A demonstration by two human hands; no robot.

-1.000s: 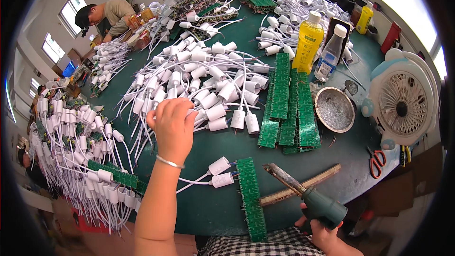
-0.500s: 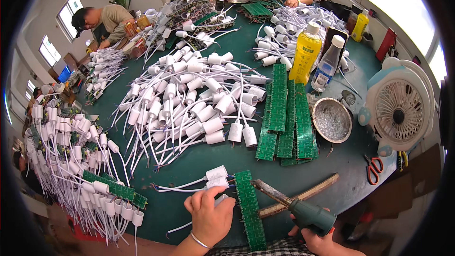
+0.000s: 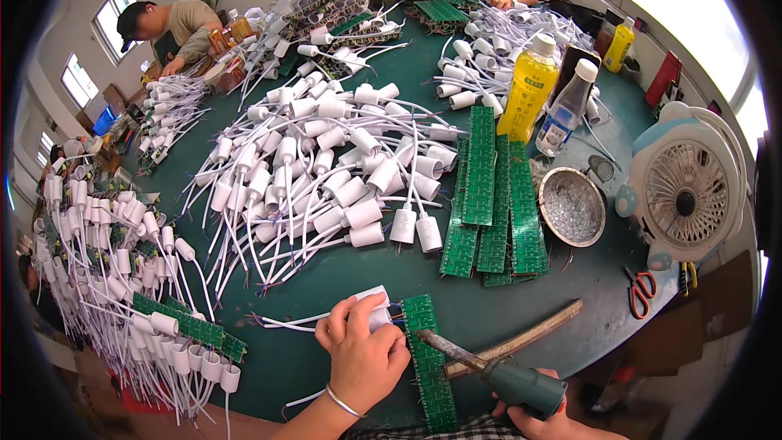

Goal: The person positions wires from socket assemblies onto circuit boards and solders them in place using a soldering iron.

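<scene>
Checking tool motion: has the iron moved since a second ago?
Yes. Against the stick, the iron has shifted left and toward the person; its front end now overlaps the near board in view.

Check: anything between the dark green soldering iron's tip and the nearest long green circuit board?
Nothing visible: the tip of the soldering iron overlaps the circuit board in view, contact unclear. The brown wooden stick passes only below its barrel.

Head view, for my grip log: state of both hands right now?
Left hand: fingers bent over white cylinders; whether it grips one cannot be told.
Right hand: closed around the green-handled soldering iron.
</scene>
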